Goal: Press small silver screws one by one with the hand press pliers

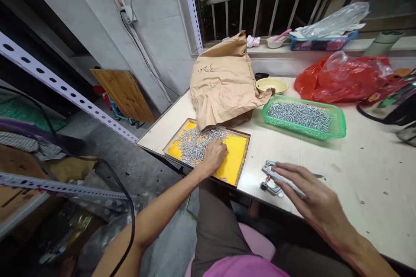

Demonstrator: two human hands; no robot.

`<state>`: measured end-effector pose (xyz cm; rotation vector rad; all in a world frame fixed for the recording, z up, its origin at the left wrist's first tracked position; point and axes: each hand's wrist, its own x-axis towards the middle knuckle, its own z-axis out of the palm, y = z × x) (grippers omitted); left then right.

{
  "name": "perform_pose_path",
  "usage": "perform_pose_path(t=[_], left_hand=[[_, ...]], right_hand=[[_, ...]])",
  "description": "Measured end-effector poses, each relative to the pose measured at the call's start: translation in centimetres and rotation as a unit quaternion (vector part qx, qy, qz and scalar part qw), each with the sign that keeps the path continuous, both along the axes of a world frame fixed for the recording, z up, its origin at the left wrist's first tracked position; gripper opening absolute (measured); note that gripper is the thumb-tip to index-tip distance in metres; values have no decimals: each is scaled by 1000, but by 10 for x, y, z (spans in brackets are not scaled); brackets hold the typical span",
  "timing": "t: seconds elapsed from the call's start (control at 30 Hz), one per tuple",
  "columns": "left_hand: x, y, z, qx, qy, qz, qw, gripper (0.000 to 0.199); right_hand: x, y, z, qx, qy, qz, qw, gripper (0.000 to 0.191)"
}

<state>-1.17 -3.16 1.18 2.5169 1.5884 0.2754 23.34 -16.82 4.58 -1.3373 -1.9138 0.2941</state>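
Note:
My left hand [215,156] is over a shallow tray [239,173] with a yellow bottom, its fingers curled together at the edge of a pile of small silvery spring-like pieces [191,145]. What lies between those fingertips is hidden. To the right, my right hand [313,192] has its fingers stretched out along a grey metal lever tool [276,178] at the table's front edge. The tool looks like a small clamp with a dark knob. The fingers rest on or just above the lever; I cannot tell which.
A brown paper bag [224,82] leans over the tray's back edge. Behind the tool stands a green basket [339,123] full of small metal pieces. Farther back are a yellow bowl [272,85], a red plastic bag [338,78] and a kettle [386,104] at right.

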Motion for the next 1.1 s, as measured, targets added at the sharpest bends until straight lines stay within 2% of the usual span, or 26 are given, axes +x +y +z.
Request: perform_pose_path(t=[0.07,0.13,0.2,0.27,0.33,0.4,0.5,0.6,0.67,0.73,0.93,1.1], left_hand=[[-2,-2,2,-32,-106,38,993,16],[-5,-6,5,-86,-226,89,966,16],[-9,-13,9,-141,-324,122,927,18],[-11,-23,14,-180,-391,126,894,22],[-13,-32,18,-211,-437,121,866,25],[-14,-40,22,-237,-477,124,837,27],[-17,-49,25,-276,-524,148,792,31],[-21,-53,24,-329,-567,175,735,36],[-23,-53,22,-367,-592,178,695,39],[-25,-54,19,-394,-605,178,669,42],[-35,-60,19,-405,-616,186,650,42],[-41,-60,24,-441,-624,194,616,35]], right_hand=[[-25,20,25,20,88,-8,996,23],[-49,45,28,-42,180,-8,983,26],[-71,68,15,-130,246,20,960,34],[-90,84,-3,-183,254,38,949,39],[-106,90,-17,-194,251,40,948,35],[-116,90,-24,-190,255,41,947,28],[-122,85,-25,-195,258,54,945,26],[-123,82,-27,-207,260,73,940,29],[-123,82,-30,-214,264,79,937,29],[-125,82,-32,-220,262,73,937,28],[-139,77,-28,-241,274,16,931,16],[-142,79,-31,-283,356,16,890,16]])
